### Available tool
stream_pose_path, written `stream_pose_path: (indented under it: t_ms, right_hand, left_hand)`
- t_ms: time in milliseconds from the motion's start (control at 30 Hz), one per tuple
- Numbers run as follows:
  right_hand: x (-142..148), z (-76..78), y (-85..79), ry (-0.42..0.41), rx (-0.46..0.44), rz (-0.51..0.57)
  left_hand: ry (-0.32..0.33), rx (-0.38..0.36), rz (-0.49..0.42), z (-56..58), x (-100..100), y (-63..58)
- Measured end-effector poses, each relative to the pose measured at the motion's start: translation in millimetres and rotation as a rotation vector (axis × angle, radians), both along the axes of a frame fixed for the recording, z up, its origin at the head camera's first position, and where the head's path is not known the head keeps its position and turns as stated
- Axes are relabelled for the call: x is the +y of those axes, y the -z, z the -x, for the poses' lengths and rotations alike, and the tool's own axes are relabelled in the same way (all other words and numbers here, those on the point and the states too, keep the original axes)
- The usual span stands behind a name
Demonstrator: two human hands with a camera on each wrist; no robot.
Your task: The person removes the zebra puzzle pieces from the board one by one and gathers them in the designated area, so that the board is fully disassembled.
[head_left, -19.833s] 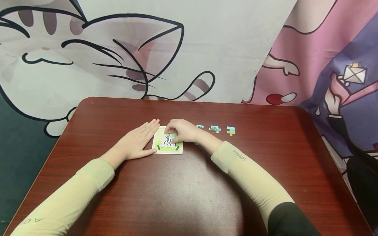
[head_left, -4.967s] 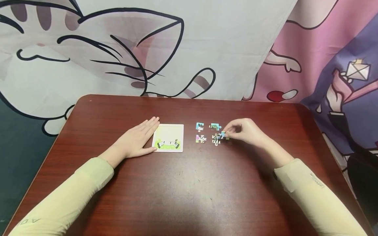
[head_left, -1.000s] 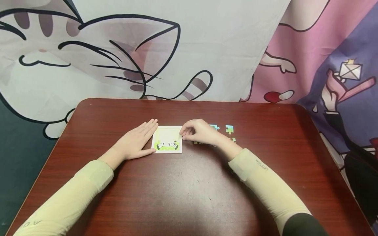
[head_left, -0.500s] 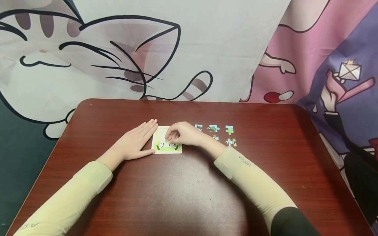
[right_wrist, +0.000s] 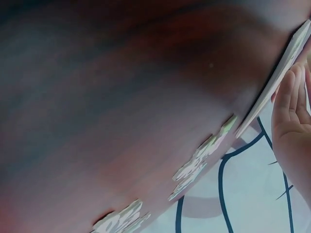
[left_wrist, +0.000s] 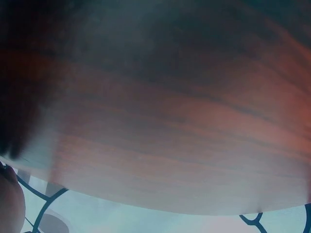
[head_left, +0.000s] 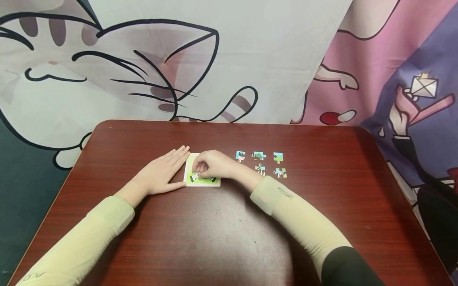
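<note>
My left hand [head_left: 159, 172] lies flat, fingers extended, against the left edge of a small white-rimmed puzzle board [head_left: 188, 159]. The board's lower strip shows green grass and striped zebra legs [head_left: 213, 179]; its upper part is pale. My right hand [head_left: 214, 165] is over the board, thumb and fingers bent and their tips down at the zebra strip. I cannot tell whether they grip a puzzle piece there. In the right wrist view the curled fingers [right_wrist: 294, 94] reach the tilted-looking board [right_wrist: 277, 82]. Only a fingertip [left_wrist: 9, 206] shows in the left wrist view.
Right of the board lie several loose puzzle pieces in two rows, including a blue-green one [head_left: 259, 155], a corner piece [head_left: 278, 157] and a striped one [head_left: 280, 172]. My right forearm passes in front of them. Beyond the brown table [head_left: 229, 222] hangs a cartoon curtain [head_left: 279, 51].
Over the last second my right hand has moved left from the board's right edge onto its lower strip, uncovering more loose pieces. Earlier, striped pieces filled more of the board. The left hand stays put.
</note>
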State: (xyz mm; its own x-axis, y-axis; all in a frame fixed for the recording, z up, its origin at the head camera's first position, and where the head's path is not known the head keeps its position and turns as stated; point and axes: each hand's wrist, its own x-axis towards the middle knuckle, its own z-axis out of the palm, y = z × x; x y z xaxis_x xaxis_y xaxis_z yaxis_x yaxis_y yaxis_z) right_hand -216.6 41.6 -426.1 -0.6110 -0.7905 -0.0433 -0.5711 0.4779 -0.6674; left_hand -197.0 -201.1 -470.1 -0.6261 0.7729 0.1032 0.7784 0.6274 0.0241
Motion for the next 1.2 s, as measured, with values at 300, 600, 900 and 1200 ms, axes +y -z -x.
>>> stream_pose_path:
  t_ms: [300,600,900,1200]
  right_hand:
    - [-8,5.1,3.2,-0.02,0.067,-0.04]
    - [-12,7.1,3.7,-0.054,0.109,-0.073]
    - [-15,6.5,0.6,-0.109,0.141,-0.119]
    - [-16,7.7,1.1,-0.164,0.167,-0.127]
  left_hand:
    - [0.018,-0.002,0.004,0.7,1,-0.1]
    - [0.019,0.005,0.012,0.3,1,-0.3]
    - [0.024,0.004,0.023,0.6,0,-1.4]
    - [0.019,-0.009,0.024,1.0,0,-0.1]
